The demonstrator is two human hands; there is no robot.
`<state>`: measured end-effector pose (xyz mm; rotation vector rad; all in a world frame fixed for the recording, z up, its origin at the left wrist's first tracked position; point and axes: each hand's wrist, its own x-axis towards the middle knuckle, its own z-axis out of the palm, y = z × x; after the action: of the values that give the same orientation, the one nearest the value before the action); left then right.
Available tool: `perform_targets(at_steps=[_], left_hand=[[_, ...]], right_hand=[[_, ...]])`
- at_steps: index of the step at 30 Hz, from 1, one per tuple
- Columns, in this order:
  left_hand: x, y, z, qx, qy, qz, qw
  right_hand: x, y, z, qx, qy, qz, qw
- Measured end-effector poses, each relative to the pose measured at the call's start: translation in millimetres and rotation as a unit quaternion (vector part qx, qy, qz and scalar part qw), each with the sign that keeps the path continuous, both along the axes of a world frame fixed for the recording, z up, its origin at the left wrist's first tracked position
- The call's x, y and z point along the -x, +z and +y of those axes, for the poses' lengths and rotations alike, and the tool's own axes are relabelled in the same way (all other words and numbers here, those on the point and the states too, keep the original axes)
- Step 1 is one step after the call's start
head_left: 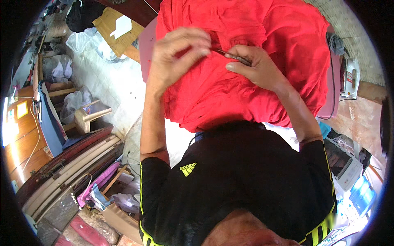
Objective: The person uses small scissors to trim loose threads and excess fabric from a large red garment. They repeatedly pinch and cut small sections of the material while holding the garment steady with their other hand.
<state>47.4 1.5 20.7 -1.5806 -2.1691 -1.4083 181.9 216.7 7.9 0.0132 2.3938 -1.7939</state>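
A: While the left hand (178, 51) pinches a fold of the red cloth garment (250, 61), what's in hand?

B: Seam picking, I'd judge. The right hand (254, 67) grips a thin dark metal tool (234, 56), fingers closed round it.

A: Its lie?

B: Long axis slanting, tip up-left toward the pinch. Next wants steady, shallow nudging.

Garment (254, 61) plain bright red, worked over a pink board (334, 94); shirt (242, 180) black with neon yellow-green stripes and emblem; small tool (236, 56) dark grey; iron (349, 78) white; stool (88, 117) pale wood; floor (111, 86) off-white.
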Motion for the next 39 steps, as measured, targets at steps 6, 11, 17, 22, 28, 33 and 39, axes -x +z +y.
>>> perform_targets(at_steps=[6, 11, 17, 22, 28, 33, 39], left_hand=[[-47.2, -17.2, -23.8, 0.039, 0.051, -0.184, 0.981], [-101.6, -64.6, -15.5, 0.019, 0.106, -0.221, 0.969], [-104.9, -57.0, 13.6, 0.061, 0.154, -0.113, 0.98], [-89.7, -68.3, -15.4, -0.028, 0.203, -0.167, 0.965], [-99.8, -37.5, -33.2, 0.03, 0.288, -0.109, 0.951], [-115.0, -60.1, 39.5, 0.004, 0.118, -0.051, 0.992], [-115.3, -56.2, 15.9, -0.083, 0.231, -0.201, 0.948]], right_hand=[[-30.4, -21.3, 14.2, 0.035, -0.041, -0.027, 0.998], [-48.6, -46.8, 15.1, 0.066, -0.092, 0.007, 0.994], [-51.1, -48.5, 11.9, 0.112, -0.104, 0.012, 0.988], [-49.0, -50.4, 15.8, 0.147, -0.097, -0.006, 0.984], [-51.9, -53.4, 17.5, 0.133, -0.088, 0.022, 0.987], [-53.5, -54.3, 13.2, 0.131, -0.093, 0.038, 0.986], [-57.2, -53.9, 20.5, 0.17, -0.084, 0.005, 0.982]])
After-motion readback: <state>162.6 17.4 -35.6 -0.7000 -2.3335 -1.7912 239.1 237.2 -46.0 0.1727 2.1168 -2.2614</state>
